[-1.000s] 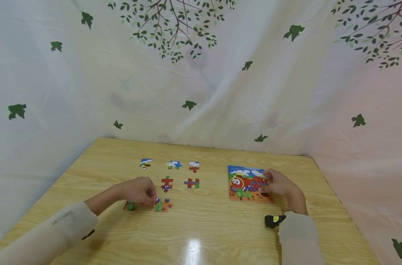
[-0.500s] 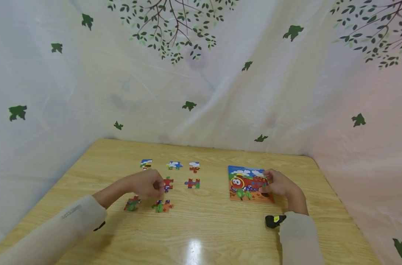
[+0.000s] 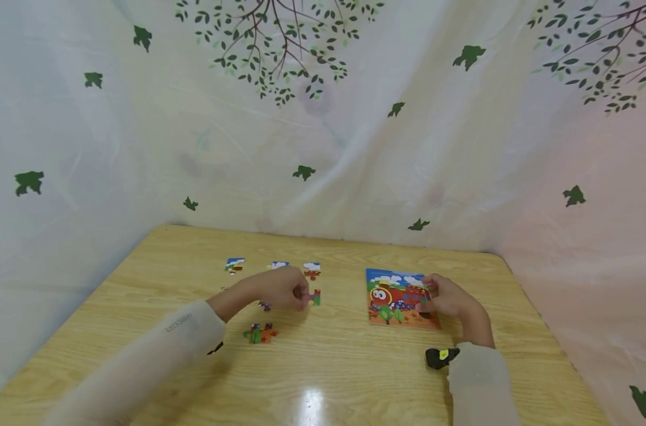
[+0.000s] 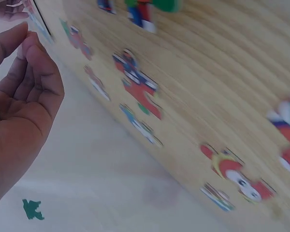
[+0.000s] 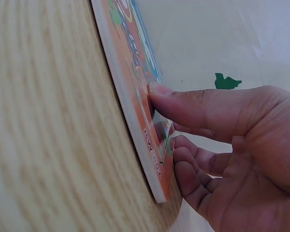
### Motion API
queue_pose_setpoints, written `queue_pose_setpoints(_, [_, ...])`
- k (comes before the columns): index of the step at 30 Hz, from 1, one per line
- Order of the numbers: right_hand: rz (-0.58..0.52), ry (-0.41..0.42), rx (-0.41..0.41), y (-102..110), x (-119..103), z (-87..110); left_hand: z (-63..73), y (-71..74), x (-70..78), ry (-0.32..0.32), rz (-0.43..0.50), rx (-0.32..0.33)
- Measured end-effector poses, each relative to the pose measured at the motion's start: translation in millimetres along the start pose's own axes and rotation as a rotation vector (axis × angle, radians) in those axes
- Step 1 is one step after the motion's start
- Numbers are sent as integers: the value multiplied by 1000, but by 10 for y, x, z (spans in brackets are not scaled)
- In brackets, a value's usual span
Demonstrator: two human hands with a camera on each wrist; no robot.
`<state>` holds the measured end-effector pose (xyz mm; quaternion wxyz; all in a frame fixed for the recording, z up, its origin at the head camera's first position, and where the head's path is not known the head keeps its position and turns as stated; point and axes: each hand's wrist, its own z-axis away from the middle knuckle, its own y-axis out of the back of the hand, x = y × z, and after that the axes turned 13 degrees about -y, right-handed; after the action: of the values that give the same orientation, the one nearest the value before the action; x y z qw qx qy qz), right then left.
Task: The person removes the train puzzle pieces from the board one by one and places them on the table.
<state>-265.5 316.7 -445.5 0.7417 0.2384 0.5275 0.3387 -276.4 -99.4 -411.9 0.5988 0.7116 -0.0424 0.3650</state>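
Note:
My left hand [image 3: 283, 288] hangs over the middle row of loose jigsaw pieces, its fingertips overlapping a red and green piece [image 3: 316, 297]. In the left wrist view, the left hand's [image 4: 26, 92] thumb and index finger meet in a loose curl, with no piece showing between them. Over at the right, my right hand [image 3: 451, 297] holds the right side of a flat puzzle board [image 3: 394, 296] printed with a smiling red train. The right wrist view has the right thumb [image 5: 198, 108] on the board's face [image 5: 133, 104] and the other fingers curled at its edge.
Cloud-and-sky jigsaw pieces lie at the back, among them a corner piece [image 3: 235, 265] and a right-hand piece [image 3: 312, 271]. Closer in lies an orange and green piece [image 3: 261, 333]. A pale leaf-patterned curtain [image 3: 323, 130] hangs behind the wooden table [image 3: 365, 373].
My left hand has moved from beside the front-row pieces up and to the right, across the middle row. The right hand and the puzzle board have stayed in place.

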Motion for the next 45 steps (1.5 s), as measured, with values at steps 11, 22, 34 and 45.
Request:
queue_pose_setpoints(11, [-2, -4, -5, -16, -1, 3, -571, -121, 111, -26, 55, 12])
queue_pose_setpoints(22, [0, 1, -8, -26, -7, 25, -1121, -383, 199, -65, -13, 53])
queue_pose_setpoints(34, [20, 40, -3, 7, 20, 33, -1601, -586, 290, -101, -21, 82])
queue_pose_setpoints(45, [-21, 44, 12, 17, 44, 12, -1898, -716, 408, -17, 78, 112])
